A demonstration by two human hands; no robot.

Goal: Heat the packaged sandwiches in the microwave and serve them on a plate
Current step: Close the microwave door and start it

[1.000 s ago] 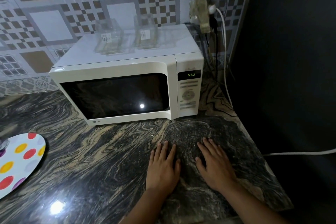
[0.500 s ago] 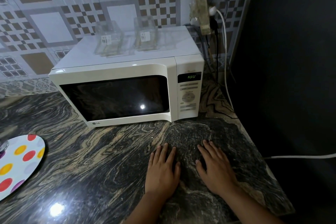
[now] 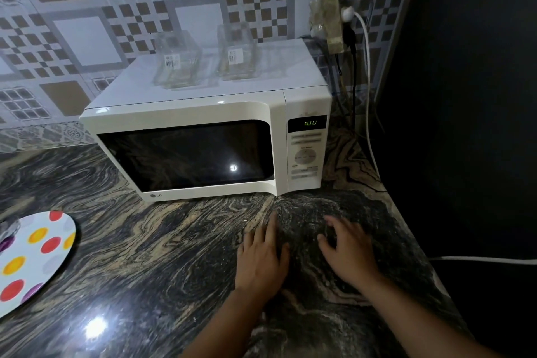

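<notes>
1. Both my hands lie flat on the dark swirled stone desk (image 3: 145, 256), holding nothing: left hand (image 3: 263, 261) with fingers straight, right hand (image 3: 350, 256) slightly spread and blurred.
2. The white boxy microwave (image 3: 203, 113) sits just beyond them, its door closed and its green display (image 3: 310, 123) lit; through the dark window (image 3: 189, 154) I cannot tell whether sandwiches are inside.
3. Two clear plastic sandwich packages (image 3: 177, 64) stand on its top, apparently empty.
4. The door spreads leftward from my left hand; the control panel (image 3: 305, 154) lies straight beyond my right.
5. The round polka-dot plate (image 3: 35, 259) waits far left.
</notes>
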